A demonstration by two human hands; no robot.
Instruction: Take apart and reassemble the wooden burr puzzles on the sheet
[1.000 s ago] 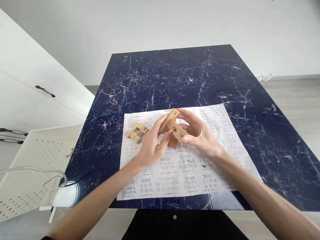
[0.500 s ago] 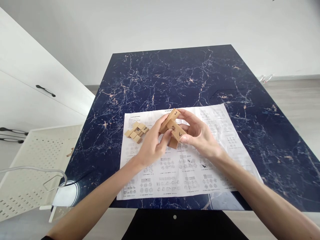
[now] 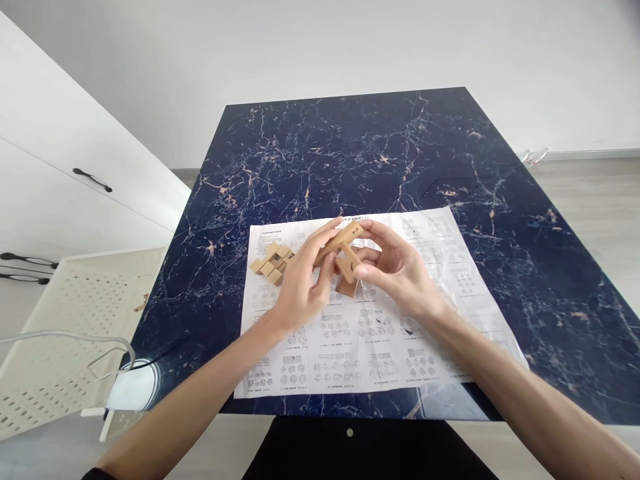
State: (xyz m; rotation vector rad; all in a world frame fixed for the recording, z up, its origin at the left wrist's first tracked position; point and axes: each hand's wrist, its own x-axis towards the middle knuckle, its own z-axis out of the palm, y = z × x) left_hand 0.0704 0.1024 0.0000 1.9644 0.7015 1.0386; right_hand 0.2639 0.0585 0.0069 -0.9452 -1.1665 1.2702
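Both hands hold a cluster of interlocked wooden puzzle pieces (image 3: 346,257) a little above a printed instruction sheet (image 3: 370,347). My left hand (image 3: 303,283) grips the cluster from the left, thumb and fingers closed on it. From the right, my right hand (image 3: 397,270) pinches the same pieces, fingers curled over the top bar. Black numbers are marked on the wood. A second small group of wooden pieces (image 3: 273,261) lies on the sheet's upper left corner, just left of my left hand.
The sheet lies on a dark blue marbled table (image 3: 350,147). To the left stand a white perforated cart (image 3: 50,333) and a white cabinet with black handles (image 3: 93,180). Grey floor shows at the right.
The held pieces have tilted flatter and lowered slightly between my hands. My left fingers have shifted up over the cluster, partly covering the loose pieces behind.
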